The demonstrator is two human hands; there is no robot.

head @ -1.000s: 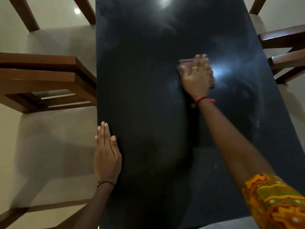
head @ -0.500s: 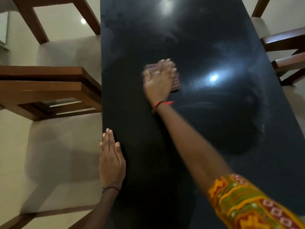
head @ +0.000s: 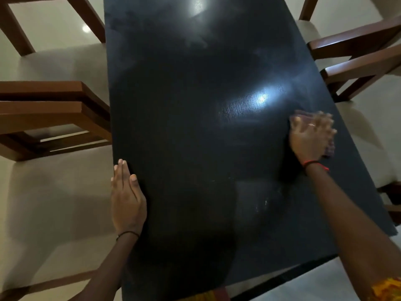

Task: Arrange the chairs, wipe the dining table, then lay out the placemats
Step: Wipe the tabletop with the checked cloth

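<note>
My left hand [head: 127,200] lies flat on the dining table [head: 195,137], right at its left long edge toward the near end. The fingers are straight and pressed side by side, the thumb rests alongside on the dark top, and it holds nothing. A thin black band [head: 128,233] circles that wrist. My right hand [head: 310,135] is out across the table, close to the right long edge about midway along it, palm down on the cloth [head: 329,149]. That hand is smeared by motion blur (so I can't make out each finger cleanly), but the fingers look stretched out and a little spread, pressing the cloth to the surface rather than curled round it. Only purplish slivers of cloth peek out, one past the fingertips and one beside the palm toward the right edge. A ring [head: 311,124] sits on one finger, a red-and-black band [head: 314,165] is at the wrist, and a bit of orange patterned sleeve [head: 386,290] shows low on the right. The table top is black and glossy, with a bright light reflection [head: 261,98] between the middle and my right hand and faint pale streaks toward the near right corner. Chairs stand along both long sides. On the left, a pale left seat cushion [head: 56,203] is just beside my left hand, and the brown left chair arms [head: 50,114] reach the table edge farther along. On the right, the right chair arms [head: 358,53] stand near the far part of that edge, and a pale right seat cushion [head: 368,144] sits just beside the edge by my right hand.
</note>
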